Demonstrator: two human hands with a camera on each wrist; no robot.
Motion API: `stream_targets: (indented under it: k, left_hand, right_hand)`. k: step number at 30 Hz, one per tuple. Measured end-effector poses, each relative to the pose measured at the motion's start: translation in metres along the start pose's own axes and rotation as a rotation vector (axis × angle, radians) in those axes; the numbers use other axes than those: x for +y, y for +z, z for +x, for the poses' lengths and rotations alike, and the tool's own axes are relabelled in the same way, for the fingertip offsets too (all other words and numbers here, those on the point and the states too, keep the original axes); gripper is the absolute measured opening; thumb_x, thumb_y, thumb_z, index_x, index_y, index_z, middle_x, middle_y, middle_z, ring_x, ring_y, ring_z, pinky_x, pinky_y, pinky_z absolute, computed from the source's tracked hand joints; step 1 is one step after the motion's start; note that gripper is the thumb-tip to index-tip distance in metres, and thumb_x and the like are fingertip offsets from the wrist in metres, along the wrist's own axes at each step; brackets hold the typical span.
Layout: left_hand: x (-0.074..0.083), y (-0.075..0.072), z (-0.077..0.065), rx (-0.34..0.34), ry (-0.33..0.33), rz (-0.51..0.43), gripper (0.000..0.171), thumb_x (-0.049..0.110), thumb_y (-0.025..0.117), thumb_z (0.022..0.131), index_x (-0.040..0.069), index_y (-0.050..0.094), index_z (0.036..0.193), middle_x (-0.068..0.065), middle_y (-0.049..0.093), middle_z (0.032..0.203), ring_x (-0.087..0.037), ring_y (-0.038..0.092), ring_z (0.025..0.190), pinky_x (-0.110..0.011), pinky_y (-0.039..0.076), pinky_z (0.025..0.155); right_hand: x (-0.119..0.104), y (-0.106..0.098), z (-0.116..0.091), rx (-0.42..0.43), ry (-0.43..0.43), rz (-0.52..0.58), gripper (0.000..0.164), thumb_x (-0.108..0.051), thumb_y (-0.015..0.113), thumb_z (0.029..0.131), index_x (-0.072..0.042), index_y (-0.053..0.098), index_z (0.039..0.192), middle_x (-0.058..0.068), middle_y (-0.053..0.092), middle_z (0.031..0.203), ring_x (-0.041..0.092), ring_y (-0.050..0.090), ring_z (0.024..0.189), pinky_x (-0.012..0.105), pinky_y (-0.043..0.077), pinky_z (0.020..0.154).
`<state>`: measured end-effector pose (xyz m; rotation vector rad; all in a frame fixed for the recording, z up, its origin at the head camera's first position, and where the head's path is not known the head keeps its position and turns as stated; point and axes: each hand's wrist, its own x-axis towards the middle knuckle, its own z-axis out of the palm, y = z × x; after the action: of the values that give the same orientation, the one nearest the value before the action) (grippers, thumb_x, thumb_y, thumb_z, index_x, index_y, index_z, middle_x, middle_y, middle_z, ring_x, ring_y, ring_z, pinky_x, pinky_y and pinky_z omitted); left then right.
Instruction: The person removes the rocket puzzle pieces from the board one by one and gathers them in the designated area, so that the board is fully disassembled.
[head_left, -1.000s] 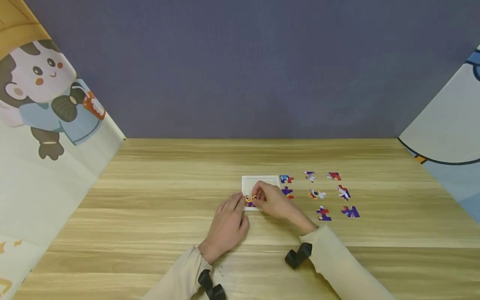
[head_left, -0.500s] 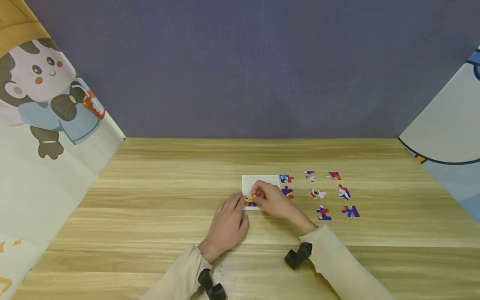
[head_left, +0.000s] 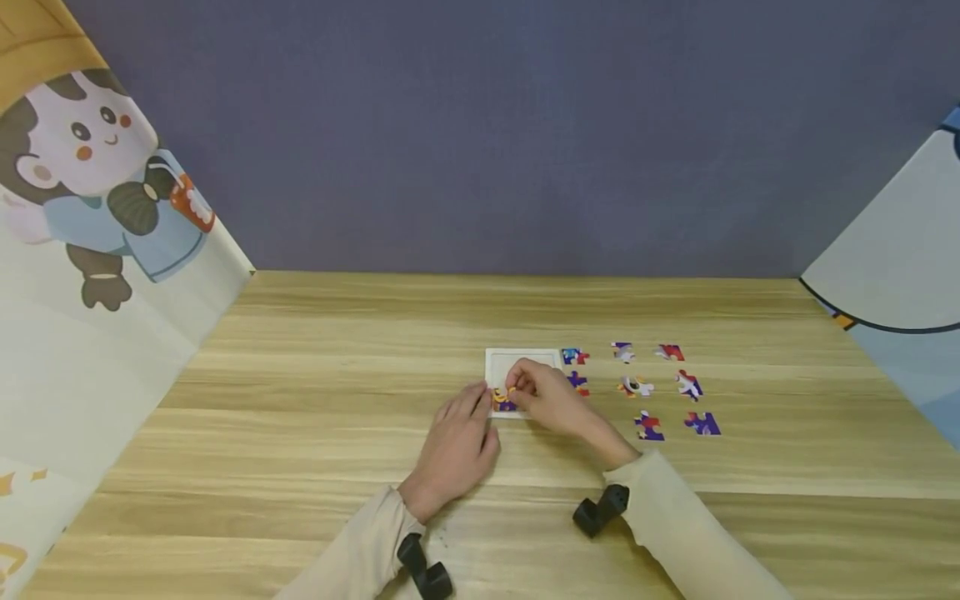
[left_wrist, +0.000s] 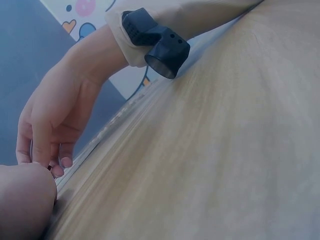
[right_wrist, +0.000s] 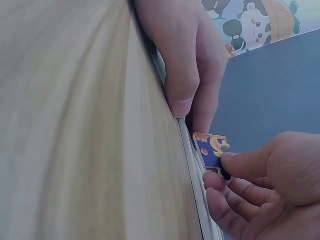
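Observation:
Between the thumb and fingers of my right hand (head_left: 551, 402) is a jigsaw puzzle piece (right_wrist: 210, 150), purple with orange and yellow. It is at the lower left corner of a shallow white puzzle tray (head_left: 489, 360), tilted up against the tray's edge in the right wrist view. My left hand (head_left: 453, 446) lies on the table with fingers extended, fingertips at the tray's left edge beside the piece. In the left wrist view, the right hand (left_wrist: 55, 110) reaches down past the left hand (left_wrist: 25, 197), and the piece is mostly hidden.
Several loose puzzle pieces (head_left: 635, 387) lie spread to the right of the tray, the nearest (head_left: 575, 357) right by its edge. A blue-grey panel (head_left: 525, 142) stands behind the wooden table (head_left: 337, 375), and printed panels flank both sides.
The head view has shifted slightly. Both hands stay nearly in place, the right still pinching the puzzle piece at the tray's corner.

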<state>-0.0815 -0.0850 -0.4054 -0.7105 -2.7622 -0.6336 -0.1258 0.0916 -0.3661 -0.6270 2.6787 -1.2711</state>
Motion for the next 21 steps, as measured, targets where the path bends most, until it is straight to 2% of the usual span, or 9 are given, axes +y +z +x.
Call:
stream_targets:
  k: [21]
  left_hand:
    - [0.001, 0.000, 0.000, 0.006, -0.006, 0.001, 0.049, 0.020, 0.051, 0.091, -0.007, 0.051, 0.132, -0.019, 0.048, 0.141, -0.031, 0.043, 0.134, -0.046, 0.034, 0.110]
  right_hand:
    - [0.007, -0.015, -0.018, 0.040, 0.000, -0.036, 0.005, 0.001, 0.061, 0.086, -0.002, 0.058, 0.089, 0.008, 0.062, 0.081, 0.012, 0.055, 0.072, 0.021, 0.047, 0.066]
